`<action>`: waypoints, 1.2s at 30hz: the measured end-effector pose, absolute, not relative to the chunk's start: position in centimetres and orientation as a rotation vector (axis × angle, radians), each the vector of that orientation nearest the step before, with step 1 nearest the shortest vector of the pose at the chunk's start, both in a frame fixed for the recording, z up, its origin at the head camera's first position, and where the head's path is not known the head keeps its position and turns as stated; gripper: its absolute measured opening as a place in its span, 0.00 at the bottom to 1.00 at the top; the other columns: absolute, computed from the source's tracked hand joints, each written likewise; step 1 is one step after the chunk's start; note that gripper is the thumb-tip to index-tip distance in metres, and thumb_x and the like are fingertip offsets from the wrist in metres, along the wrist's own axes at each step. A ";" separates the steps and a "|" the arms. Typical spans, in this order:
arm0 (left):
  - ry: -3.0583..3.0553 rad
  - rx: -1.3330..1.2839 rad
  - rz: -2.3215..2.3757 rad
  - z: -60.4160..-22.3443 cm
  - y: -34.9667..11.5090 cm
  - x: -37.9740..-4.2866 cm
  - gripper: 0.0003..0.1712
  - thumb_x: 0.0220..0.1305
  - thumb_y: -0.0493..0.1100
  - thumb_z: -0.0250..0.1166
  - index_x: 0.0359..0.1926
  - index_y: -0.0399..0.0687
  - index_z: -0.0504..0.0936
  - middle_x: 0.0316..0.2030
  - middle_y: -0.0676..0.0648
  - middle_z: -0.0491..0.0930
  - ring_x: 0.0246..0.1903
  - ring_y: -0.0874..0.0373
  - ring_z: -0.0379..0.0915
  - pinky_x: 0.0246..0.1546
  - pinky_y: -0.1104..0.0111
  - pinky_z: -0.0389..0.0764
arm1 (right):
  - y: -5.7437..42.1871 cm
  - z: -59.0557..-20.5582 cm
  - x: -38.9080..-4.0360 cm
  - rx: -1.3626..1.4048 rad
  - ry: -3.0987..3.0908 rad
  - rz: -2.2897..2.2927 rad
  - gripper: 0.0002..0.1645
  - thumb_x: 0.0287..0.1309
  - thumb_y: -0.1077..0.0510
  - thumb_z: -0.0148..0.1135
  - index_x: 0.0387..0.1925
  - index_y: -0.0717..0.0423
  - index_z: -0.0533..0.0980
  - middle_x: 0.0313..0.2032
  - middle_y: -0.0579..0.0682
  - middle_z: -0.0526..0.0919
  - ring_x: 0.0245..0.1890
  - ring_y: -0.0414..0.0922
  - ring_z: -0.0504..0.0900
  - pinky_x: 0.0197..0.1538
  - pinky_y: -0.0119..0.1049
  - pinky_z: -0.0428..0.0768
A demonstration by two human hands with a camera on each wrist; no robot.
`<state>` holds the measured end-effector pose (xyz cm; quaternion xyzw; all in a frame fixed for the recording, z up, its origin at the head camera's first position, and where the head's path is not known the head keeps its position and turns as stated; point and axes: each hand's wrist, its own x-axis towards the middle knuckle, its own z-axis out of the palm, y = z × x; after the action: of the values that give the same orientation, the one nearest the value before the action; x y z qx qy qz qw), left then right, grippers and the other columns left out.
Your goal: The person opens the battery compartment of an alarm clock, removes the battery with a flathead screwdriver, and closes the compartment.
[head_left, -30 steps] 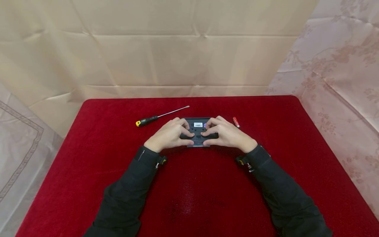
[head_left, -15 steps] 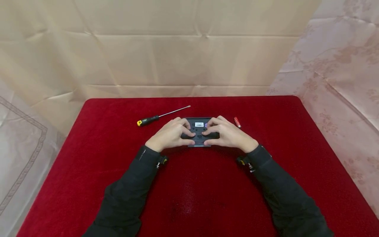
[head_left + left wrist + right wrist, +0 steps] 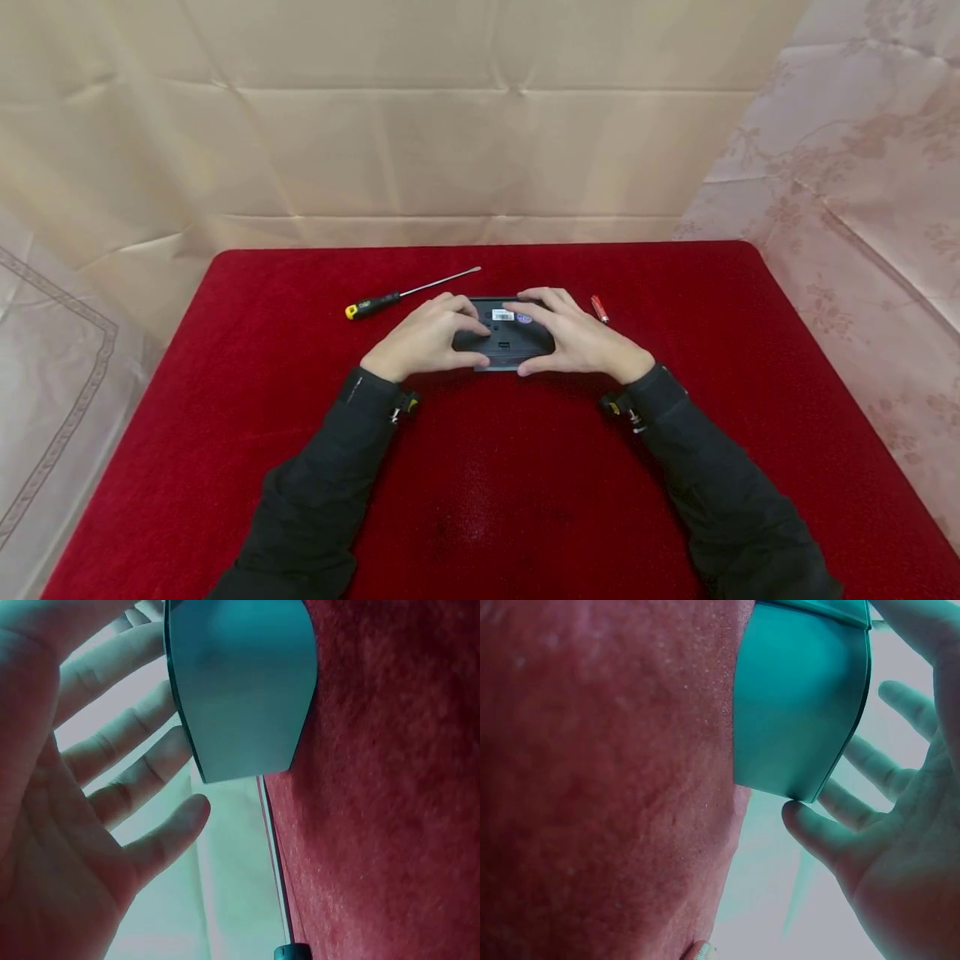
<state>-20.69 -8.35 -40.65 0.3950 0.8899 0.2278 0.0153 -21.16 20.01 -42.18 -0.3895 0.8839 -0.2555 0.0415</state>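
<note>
A black box-shaped electronic device [image 3: 504, 356] lies on the red cloth with a white barcode label and a purple round sticker facing up. My left hand [image 3: 429, 337] holds it at its left side, thumb at the near edge and fingers bent over the top. From the other side my right hand [image 3: 581, 340] spans it, thumb at the near edge, index finger reaching across the top by the sticker. The device's smooth end face [image 3: 244, 697] shows in the left wrist view. In the right wrist view, a fingertip meets the corner of the opposite end face [image 3: 799, 705].
A screwdriver [image 3: 372, 306] with a black and yellow handle lies behind and left of the device, shaft pointing right. A small red battery [image 3: 598, 308] lies to the right, behind the right hand. Pale cloth hangs beyond the table's far edge.
My right index finger has moved from the middle of the device toward the far side, uncovering more of the purple sticker. The left hand has barely shifted; screwdriver and battery have not moved.
</note>
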 end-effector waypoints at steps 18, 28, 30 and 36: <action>2.790 1.054 0.766 -40.9 -8.9 -21.0 0.53 0.48 0.63 0.78 0.72 0.48 0.70 0.70 0.40 0.65 0.63 0.47 0.64 0.62 0.51 0.73 | 21.0 -42.4 -21.6 -0.960 2.664 -0.806 0.75 0.42 0.35 0.80 0.82 0.36 0.41 0.76 0.54 0.54 0.71 0.53 0.58 0.66 0.58 0.69; 2.755 0.923 0.744 -41.1 -8.8 -21.0 0.56 0.48 0.65 0.77 0.75 0.51 0.66 0.73 0.40 0.62 0.67 0.46 0.60 0.64 0.48 0.69 | 21.6 -42.5 -21.9 -0.912 2.616 -0.808 0.77 0.42 0.40 0.83 0.82 0.45 0.41 0.71 0.57 0.61 0.67 0.54 0.63 0.63 0.59 0.72; 2.745 0.911 0.744 -41.1 -8.8 -21.0 0.57 0.48 0.65 0.77 0.75 0.52 0.66 0.73 0.41 0.62 0.68 0.46 0.59 0.65 0.48 0.69 | 21.6 -42.5 -22.0 -0.891 2.608 -0.807 0.77 0.42 0.41 0.83 0.82 0.46 0.41 0.70 0.56 0.62 0.66 0.53 0.64 0.62 0.57 0.74; 2.730 0.875 0.744 -41.2 -8.8 -20.9 0.58 0.47 0.65 0.78 0.76 0.52 0.65 0.73 0.42 0.61 0.67 0.47 0.58 0.64 0.50 0.70 | 21.6 -42.5 -22.0 -0.817 2.573 -0.805 0.78 0.42 0.42 0.83 0.82 0.49 0.39 0.70 0.56 0.61 0.65 0.52 0.65 0.63 0.54 0.74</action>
<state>-20.91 -8.77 -41.21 0.2943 0.9180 0.2503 0.0899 -22.03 21.61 -42.53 -0.2862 0.9014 -0.2819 0.1615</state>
